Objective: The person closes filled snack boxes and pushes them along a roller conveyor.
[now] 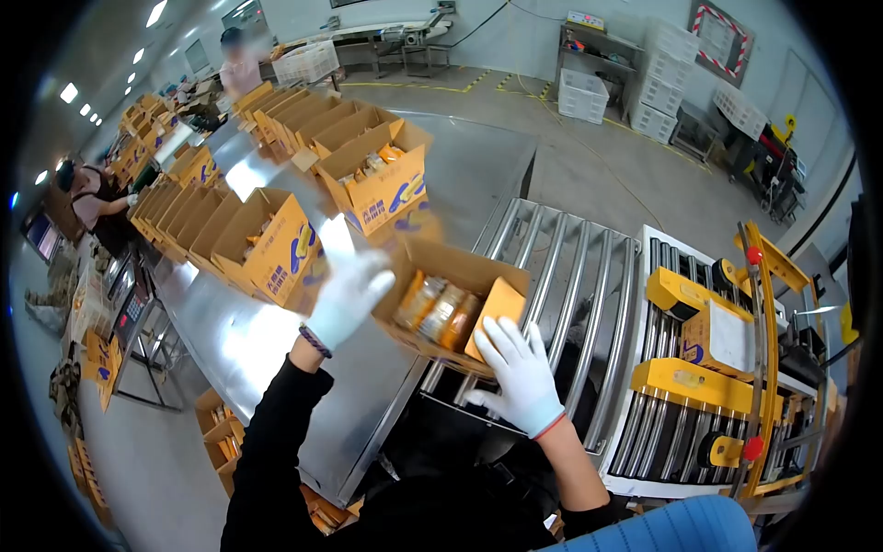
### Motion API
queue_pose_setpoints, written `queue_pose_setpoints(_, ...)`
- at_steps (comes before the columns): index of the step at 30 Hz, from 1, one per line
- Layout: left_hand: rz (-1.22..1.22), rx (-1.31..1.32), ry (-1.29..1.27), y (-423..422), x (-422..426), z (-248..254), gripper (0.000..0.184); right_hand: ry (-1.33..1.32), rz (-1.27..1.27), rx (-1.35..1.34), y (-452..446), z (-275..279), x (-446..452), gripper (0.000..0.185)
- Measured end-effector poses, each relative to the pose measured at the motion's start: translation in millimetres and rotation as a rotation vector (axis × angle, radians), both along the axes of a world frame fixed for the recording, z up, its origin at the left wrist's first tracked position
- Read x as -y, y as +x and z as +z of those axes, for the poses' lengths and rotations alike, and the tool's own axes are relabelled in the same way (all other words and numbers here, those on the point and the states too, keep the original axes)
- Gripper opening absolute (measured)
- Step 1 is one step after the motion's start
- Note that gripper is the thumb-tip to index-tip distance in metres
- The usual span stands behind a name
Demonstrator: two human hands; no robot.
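An open cardboard carton (451, 267) filled with wrapped packets (441, 308) stands where the steel table meets the rollers. My right hand (517, 373), in a white glove, lies with its fingers spread on the carton's near right flap (499, 308), which is folded inward. My left hand (349, 293), also gloved and somewhat blurred, is raised at the carton's left side with its fingers apart and nothing in it. From this angle I cannot tell whether it touches the carton's edge.
Rows of open filled cartons (267, 248) line the steel table (276, 340). A roller conveyor (561, 294) leads right to a yellow-railed machine (699, 382) holding a closed carton (717, 339). More cartons (219, 428) sit low at left. Two people (92, 202) work further off.
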State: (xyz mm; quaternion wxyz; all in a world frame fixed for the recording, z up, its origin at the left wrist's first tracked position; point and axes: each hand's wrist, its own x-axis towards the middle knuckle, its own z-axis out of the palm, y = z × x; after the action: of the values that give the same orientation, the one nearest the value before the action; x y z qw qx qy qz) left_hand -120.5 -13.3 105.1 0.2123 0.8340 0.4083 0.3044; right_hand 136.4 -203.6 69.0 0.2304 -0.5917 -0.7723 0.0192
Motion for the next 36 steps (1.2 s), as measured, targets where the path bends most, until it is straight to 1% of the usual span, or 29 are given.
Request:
queue_pose_setpoints(1, -0.197, 0.055, -0.315, -1, -3, -9, 0.038, -0.022, 0.015, -0.017, 7, -22, -6, 0.080)
queue_pose_setpoints(2, -0.305, -0.014, -0.376, 10, 8, -9, 0.034, 0.009, 0.065, -0.063, 19, -37, -10, 0.061)
queue_pose_setpoints(3, -0.387, -0.278, -0.290, 25, 7, -8, 0.031, 0.009, 0.065, -0.061, 32, -35, -10, 0.061)
queue_pose_setpoints(5, -0.304, -0.384, -0.295, 51, 5, 6, 0.025, -0.198, 0.110, -0.563, 45, -26, -9, 0.042)
queue_pose_setpoints(6, -0.305, -0.383, -0.304, 64, -1, -11, 0.025, -0.132, -0.026, -0.772, 39, -23, -15, 0.033)
queue_pose_setpoints(7, -0.325, -0.229, -0.083, 77, -14, -38, 0.019, -0.231, -0.121, -0.617, 48, -17, -22, 0.044)
queue_pose_setpoints(8, -0.341, -0.070, 0.145, 87, -24, -52, 0.016, -0.079, -0.122, -0.363, 49, -7, -34, 0.053)
queue_pose_setpoints(9, -0.347, -0.063, 0.161, 92, -25, -52, 0.016, 0.082, -0.123, -0.104, 49, 2, -46, 0.063)
queue_pose_setpoints(10, -0.159, 0.007, 0.271, 95, -20, -55, 0.020, 0.140, -0.144, 0.042, 50, 5, -53, 0.078)
queue_pose_setpoints(12, 0.116, 0.168, 0.382, 88, -15, -68, 0.033, 0.193, -0.234, 0.049, 40, 13, -56, 0.080)
queue_pose_setpoints(13, 0.202, 0.136, 0.275, 78, -20, -88, 0.031, 0.225, -0.315, 0.049, 32, 16, -53, 0.082)
queue_pose_setpoints(15, 0.048, 0.638, -0.521, 65, -27, -117, 0.039, -0.047, -0.266, 0.076, 8, 18, -34, 0.091)
queue_pose_setpoints(17, -0.078, 0.485, -0.618, 59, -42, -125, 0.051, 0.043, -0.148, 0.100, 6, -22, -8, 0.090)
queue_pose_setpoints(18, -0.103, 0.433, -0.674, 76, -34, -99, 0.052, -0.045, -0.169, 0.071, 15, -20, -4, 0.092)
queue_pose_setpoints(20, -0.020, 0.320, -0.429, 118, -27, -95, 0.048, -0.153, -0.297, 0.077, 39, -16, 7, 0.099)
queue_pose_setpoints(21, 0.043, 0.559, -0.626, 151, -2, -63, 0.042, -0.167, -0.409, 0.115, 53, -12, 8, 0.103)
queue_pose_setpoints(22, 0.041, 0.593, -0.455, 188, -4, -109, 0.045, -0.121, -0.507, 0.185, 72, -19, 7, 0.104)
queue_pose_setpoints(25, -0.278, 0.466, -0.431, 266, 73, -91, 0.052, -0.104, -0.659, 0.216, 119, -12, 0, 0.109)
queue_pose_setpoints(26, -0.498, 0.431, -0.448, 293, 90, -129, 0.058, -0.030, -0.673, 0.250, 142, -33, -3, 0.113)
queue_pose_setpoints(27, -0.717, 0.387, -0.460, 308, 100, -164, 0.065, 0.122, -0.750, 0.536, 172, -71, -9, 0.111)
queue_pose_setpoints(28, -0.772, 0.283, -0.626, 285, 108, -120, 0.066, -0.013, -0.756, 0.366, 164, -41, 4, 0.105)
queue_pose_setpoints(29, -0.760, 0.147, -0.584, 266, 105, -106, 0.067, -0.141, -0.757, 0.192, 155, -9, 14, 0.099)
queue_pose_setpoints(30, -0.753, 0.010, -0.536, 247, 103, -91, 0.068, -0.080, -0.765, 0.222, 171, -29, 22, 0.088)
queue_pose_setpoints(31, -0.667, 0.093, -0.206, 222, 92, -95, 0.067, -0.077, -0.766, 0.214, 179, -35, 30, 0.088)
queue_pose_setpoints(32, -0.488, -0.062, -0.037, 186, 79, -50, 0.061, -0.039, -0.810, 0.229, 185, -40, 36, 0.085)
queue_pose_setpoints(33, -0.259, -0.104, 0.322, 154, 65, -37, 0.057, -0.001, -0.850, 0.244, 192, -46, 41, 0.082)
queue_pose_setpoints(34, -0.129, -0.198, 0.391, 117, 48, -18, 0.057, 0.061, -0.867, 0.243, 199, -53, 45, 0.079)
queue_pose_setpoints(35, 0.069, -0.024, 0.540, 82, 23, -33, 0.052, 0.066, -0.859, 0.235, 209, -61, 45, 0.079)
queue_pose_setpoints(36, 0.295, -0.057, 0.508, 48, -2, -46, 0.044, 0.109, -0.885, 0.277, 218, -68, 43, 0.077)
